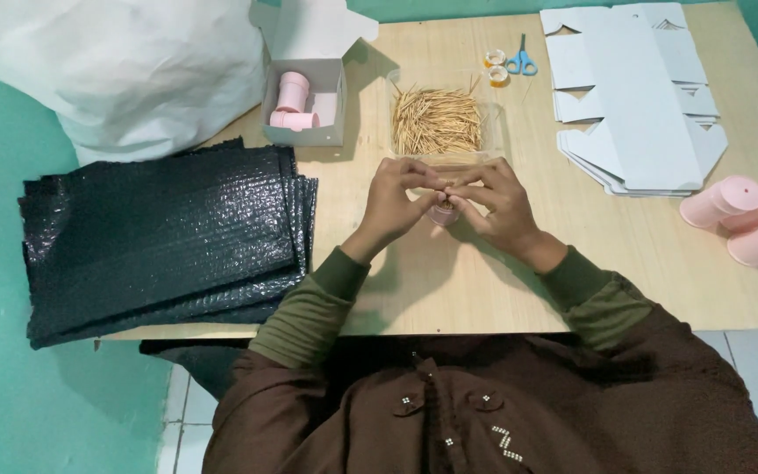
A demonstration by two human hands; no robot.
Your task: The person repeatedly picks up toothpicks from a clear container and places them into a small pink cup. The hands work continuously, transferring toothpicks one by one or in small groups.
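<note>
Both of my hands meet at the middle of the wooden table. My left hand and my right hand together hold a small pink cylindrical container upright between them. Their fingertips pinch a small bunch of toothpicks at its open top. Just beyond the hands stands a clear plastic tray with a heap of loose toothpicks.
A stack of black bubble-wrap bags lies at the left. An open white box holds pink containers. Flat white box blanks, blue scissors and tape rolls lie at the back right, more pink containers at the right edge.
</note>
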